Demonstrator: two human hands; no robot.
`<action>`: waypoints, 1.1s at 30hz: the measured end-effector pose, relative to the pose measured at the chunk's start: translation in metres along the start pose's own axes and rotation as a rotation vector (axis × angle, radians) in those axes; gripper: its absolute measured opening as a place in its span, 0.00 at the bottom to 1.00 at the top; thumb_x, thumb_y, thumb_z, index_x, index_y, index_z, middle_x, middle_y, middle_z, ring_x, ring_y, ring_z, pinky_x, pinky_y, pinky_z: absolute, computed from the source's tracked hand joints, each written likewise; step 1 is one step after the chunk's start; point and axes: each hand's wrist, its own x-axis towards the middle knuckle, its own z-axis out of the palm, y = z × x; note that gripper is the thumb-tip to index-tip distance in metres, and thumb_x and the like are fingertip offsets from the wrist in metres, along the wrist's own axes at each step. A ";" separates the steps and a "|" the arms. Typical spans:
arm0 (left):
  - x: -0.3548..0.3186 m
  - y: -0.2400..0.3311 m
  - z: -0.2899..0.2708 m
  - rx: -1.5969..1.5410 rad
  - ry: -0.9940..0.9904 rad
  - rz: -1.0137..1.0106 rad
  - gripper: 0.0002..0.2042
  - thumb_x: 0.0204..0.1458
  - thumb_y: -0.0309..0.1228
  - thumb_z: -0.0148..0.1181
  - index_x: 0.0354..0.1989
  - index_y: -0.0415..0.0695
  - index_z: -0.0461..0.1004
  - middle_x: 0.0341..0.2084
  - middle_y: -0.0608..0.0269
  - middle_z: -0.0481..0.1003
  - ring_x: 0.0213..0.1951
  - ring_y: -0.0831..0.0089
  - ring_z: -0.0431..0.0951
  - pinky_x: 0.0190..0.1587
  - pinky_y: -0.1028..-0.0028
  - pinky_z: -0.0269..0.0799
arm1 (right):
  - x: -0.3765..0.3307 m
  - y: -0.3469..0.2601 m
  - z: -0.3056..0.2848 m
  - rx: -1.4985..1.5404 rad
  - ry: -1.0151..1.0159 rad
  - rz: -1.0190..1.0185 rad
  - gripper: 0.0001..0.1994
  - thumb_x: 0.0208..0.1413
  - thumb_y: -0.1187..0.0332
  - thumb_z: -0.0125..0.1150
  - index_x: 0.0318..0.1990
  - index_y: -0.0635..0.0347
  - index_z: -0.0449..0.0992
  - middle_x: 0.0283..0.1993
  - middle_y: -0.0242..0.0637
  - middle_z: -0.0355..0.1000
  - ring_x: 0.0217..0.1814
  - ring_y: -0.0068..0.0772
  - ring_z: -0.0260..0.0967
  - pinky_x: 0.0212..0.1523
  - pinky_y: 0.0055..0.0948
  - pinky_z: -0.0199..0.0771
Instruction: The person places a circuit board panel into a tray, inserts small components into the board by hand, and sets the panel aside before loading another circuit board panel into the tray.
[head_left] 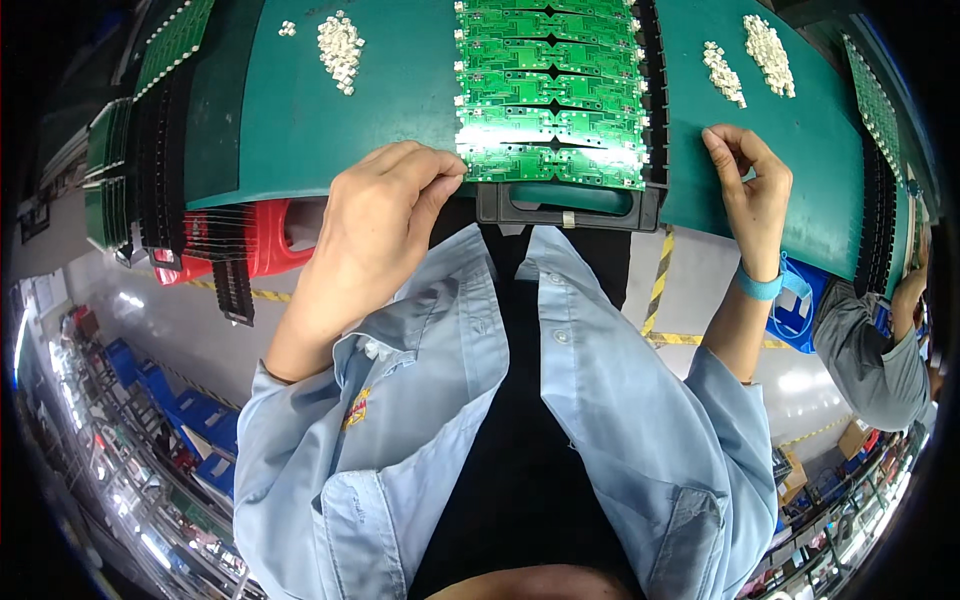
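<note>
A stack of green circuit boards (pixel 552 122) lies in rows in a black rack (pixel 570 215) with a handle at its near end. Small white parts, probably connectors, line both side edges of the boards. My left hand (pixel 380 215) is closed in a pinch, its fingertips at the left edge of the nearest board. Whatever it pinches is hidden. Off to the right of the rack, my right hand (pixel 752 190) hovers over the green mat (pixel 690 185), thumb and forefinger brought together. Anything between those fingertips is too small to make out.
Loose white parts lie in a left pile (pixel 340 50) and two right piles (pixel 768 58). More boards stand in racks at the far left (pixel 110 165) and right (pixel 875 110). A red bin (pixel 275 240) sits below the table edge. Another person (pixel 870 345) is at the right.
</note>
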 end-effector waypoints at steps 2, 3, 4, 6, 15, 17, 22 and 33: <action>0.000 0.001 -0.001 -0.016 -0.007 -0.036 0.05 0.43 0.16 0.55 0.28 0.35 0.73 0.23 0.64 0.73 0.21 0.75 0.65 0.23 0.79 0.59 | 0.000 0.000 0.000 0.013 0.000 -0.001 0.04 0.47 0.76 0.61 0.30 0.68 0.76 0.24 0.33 0.72 0.19 0.19 0.57 0.20 0.17 0.57; 0.000 0.001 -0.002 -0.024 -0.010 -0.054 0.05 0.43 0.15 0.55 0.28 0.35 0.74 0.23 0.64 0.73 0.21 0.75 0.65 0.23 0.79 0.59 | 0.000 0.000 0.000 0.019 0.000 -0.001 0.04 0.47 0.76 0.61 0.30 0.68 0.76 0.24 0.33 0.72 0.20 0.19 0.57 0.21 0.17 0.57; 0.000 0.001 -0.002 -0.032 -0.014 -0.073 0.05 0.43 0.15 0.55 0.28 0.35 0.74 0.23 0.64 0.73 0.21 0.75 0.65 0.23 0.79 0.59 | 0.000 0.000 0.000 0.025 -0.001 -0.001 0.04 0.47 0.76 0.61 0.30 0.67 0.76 0.24 0.33 0.72 0.20 0.19 0.57 0.21 0.17 0.57; 0.001 0.002 -0.003 -0.020 -0.019 -0.063 0.05 0.43 0.16 0.55 0.28 0.35 0.74 0.23 0.64 0.73 0.21 0.75 0.65 0.23 0.79 0.59 | 0.000 0.001 0.000 0.030 0.004 -0.009 0.04 0.47 0.76 0.61 0.30 0.67 0.76 0.24 0.33 0.72 0.20 0.19 0.57 0.21 0.17 0.57; 0.004 0.003 -0.011 -0.057 0.004 -0.089 0.06 0.42 0.18 0.58 0.31 0.36 0.75 0.23 0.64 0.73 0.22 0.75 0.67 0.25 0.79 0.62 | -0.011 -0.027 -0.014 0.286 0.020 0.052 0.03 0.46 0.78 0.59 0.30 0.67 0.76 0.25 0.32 0.72 0.21 0.19 0.58 0.24 0.15 0.59; 0.012 -0.004 -0.022 -0.062 0.047 -0.057 0.07 0.42 0.19 0.59 0.32 0.36 0.74 0.22 0.63 0.72 0.22 0.73 0.68 0.26 0.77 0.63 | -0.029 -0.044 -0.015 0.680 -0.166 0.248 0.04 0.48 0.79 0.58 0.33 0.68 0.76 0.25 0.34 0.72 0.22 0.18 0.61 0.25 0.12 0.60; 0.089 -0.021 -0.049 0.125 0.126 0.079 0.09 0.44 0.27 0.60 0.33 0.35 0.75 0.25 0.59 0.75 0.24 0.71 0.72 0.28 0.76 0.67 | -0.058 -0.072 0.001 1.329 -0.729 0.488 0.16 0.52 0.77 0.56 0.50 0.69 0.68 0.35 0.41 0.73 0.24 0.20 0.66 0.21 0.13 0.62; 0.251 -0.026 -0.034 0.267 -0.153 0.367 0.08 0.42 0.24 0.52 0.28 0.34 0.74 0.23 0.55 0.76 0.24 0.61 0.73 0.31 0.69 0.69 | -0.057 -0.080 0.015 1.727 -0.754 0.780 0.20 0.58 0.73 0.48 0.57 0.70 0.58 0.48 0.52 0.67 0.29 0.32 0.72 0.21 0.18 0.69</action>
